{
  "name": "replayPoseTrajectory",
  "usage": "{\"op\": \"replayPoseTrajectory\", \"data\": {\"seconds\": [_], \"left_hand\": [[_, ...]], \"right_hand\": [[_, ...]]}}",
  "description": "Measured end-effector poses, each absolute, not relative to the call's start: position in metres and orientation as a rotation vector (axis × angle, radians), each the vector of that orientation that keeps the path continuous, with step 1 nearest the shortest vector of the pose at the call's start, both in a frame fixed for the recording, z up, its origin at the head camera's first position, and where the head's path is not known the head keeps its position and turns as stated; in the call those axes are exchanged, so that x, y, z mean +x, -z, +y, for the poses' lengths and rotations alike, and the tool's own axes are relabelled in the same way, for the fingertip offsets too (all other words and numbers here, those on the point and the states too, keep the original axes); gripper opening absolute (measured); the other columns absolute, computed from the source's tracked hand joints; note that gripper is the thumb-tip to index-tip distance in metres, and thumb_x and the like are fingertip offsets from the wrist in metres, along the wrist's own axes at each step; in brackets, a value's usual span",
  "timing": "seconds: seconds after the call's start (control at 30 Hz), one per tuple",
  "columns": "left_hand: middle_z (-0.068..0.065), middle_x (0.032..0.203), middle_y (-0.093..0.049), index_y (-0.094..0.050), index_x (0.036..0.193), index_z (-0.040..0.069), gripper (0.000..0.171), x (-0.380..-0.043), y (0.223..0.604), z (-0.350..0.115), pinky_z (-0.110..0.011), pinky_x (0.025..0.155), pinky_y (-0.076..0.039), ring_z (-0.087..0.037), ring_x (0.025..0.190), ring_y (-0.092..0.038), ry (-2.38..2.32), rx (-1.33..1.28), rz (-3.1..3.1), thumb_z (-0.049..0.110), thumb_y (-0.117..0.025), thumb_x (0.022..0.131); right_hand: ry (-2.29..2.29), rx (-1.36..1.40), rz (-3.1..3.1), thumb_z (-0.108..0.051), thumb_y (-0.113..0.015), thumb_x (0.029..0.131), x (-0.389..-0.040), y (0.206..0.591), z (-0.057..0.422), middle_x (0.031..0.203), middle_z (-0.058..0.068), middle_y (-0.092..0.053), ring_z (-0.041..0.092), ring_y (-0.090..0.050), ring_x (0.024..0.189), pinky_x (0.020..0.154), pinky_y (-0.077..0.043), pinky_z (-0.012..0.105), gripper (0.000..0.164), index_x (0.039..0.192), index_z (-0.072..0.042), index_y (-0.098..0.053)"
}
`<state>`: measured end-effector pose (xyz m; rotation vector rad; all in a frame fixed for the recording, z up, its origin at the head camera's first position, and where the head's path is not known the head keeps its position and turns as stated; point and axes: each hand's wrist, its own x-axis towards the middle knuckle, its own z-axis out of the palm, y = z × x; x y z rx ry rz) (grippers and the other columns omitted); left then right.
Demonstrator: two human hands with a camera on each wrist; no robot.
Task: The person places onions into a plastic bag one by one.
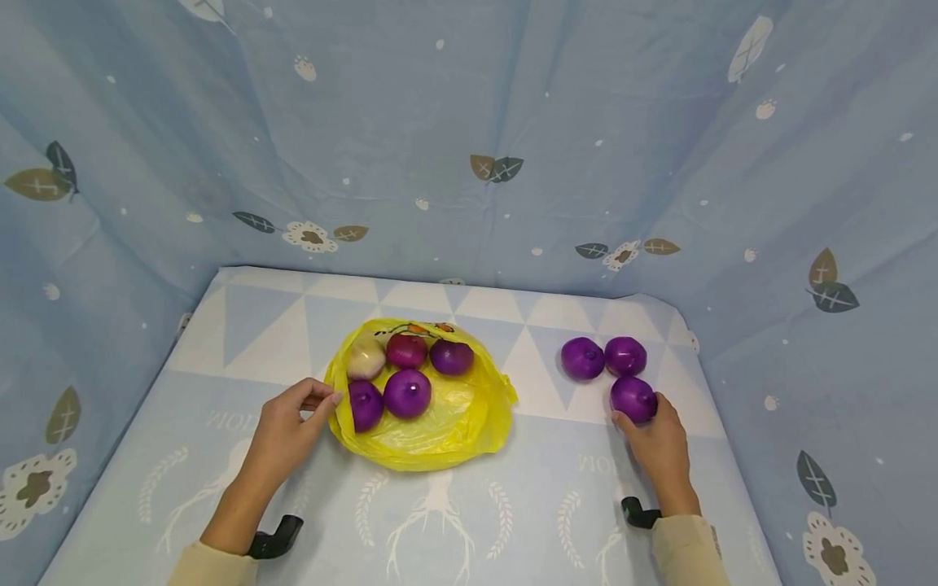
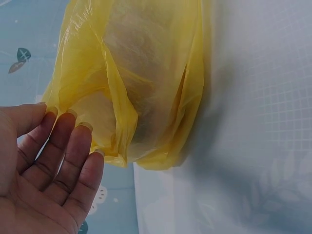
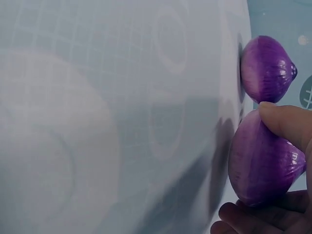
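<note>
A yellow plastic bag (image 1: 454,419) lies with its mouth spread on the table, left of centre. Inside it are several onions: purple ones such as this onion (image 1: 407,394), a redder onion (image 1: 406,351) and a pale onion (image 1: 365,359). My left hand (image 1: 289,431) pinches the bag's left rim between thumb and fingertips; the left wrist view shows the thin yellow film there. On the right, my right hand (image 1: 663,443) grips a purple onion (image 3: 265,161) between thumb and fingers. Two more purple onions, one at the left (image 1: 582,359) and one at the right (image 1: 626,356), sit just behind it.
A patterned cloth covers the table (image 1: 542,505). Blue printed curtains (image 1: 410,122) rise behind it and along both sides. A dark band (image 1: 276,537) is on the left wrist, and another dark band (image 1: 640,513) is on the right wrist.
</note>
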<state>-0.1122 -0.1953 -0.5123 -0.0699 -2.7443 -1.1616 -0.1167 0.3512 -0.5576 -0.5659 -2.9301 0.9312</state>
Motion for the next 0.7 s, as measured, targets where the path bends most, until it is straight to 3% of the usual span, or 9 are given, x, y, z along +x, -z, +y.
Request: {"op": "replayPoseTrajectory", "data": {"seconds": [0.37,0.7], "left_hand": [[-0.005,0.094,-0.073,-0.069,0.102,0.008,0.009,-0.113,0.511,-0.194,-0.035,0.072,-0.055,-0.026,0.091,-0.07,1.156,-0.058,-2.756,0.015,-0.075,0.1],[-0.004,0.094,-0.073,-0.069,0.102,0.008,0.008,-0.114,0.51,-0.191,-0.034,0.072,-0.056,-0.025,0.09,-0.07,1.166,-0.083,-2.752,0.014,-0.074,0.1]], "right_hand": [[-1.018,-0.514,-2.871,-0.042,-0.082,0.092,-0.102,0.542,0.333,0.145,0.039,-0.049,0.053,-0.05,0.134,0.109,-0.041,0.062,0.093,0.152,0.011,-0.035],[-0.987,-0.165,-2.795,-0.026,-0.09,0.086,-0.088,0.519,0.294,0.139,0.031,-0.053,0.047,-0.057,0.124,0.102,-0.048,0.06,0.083,0.147,0.009,-0.046]]}}
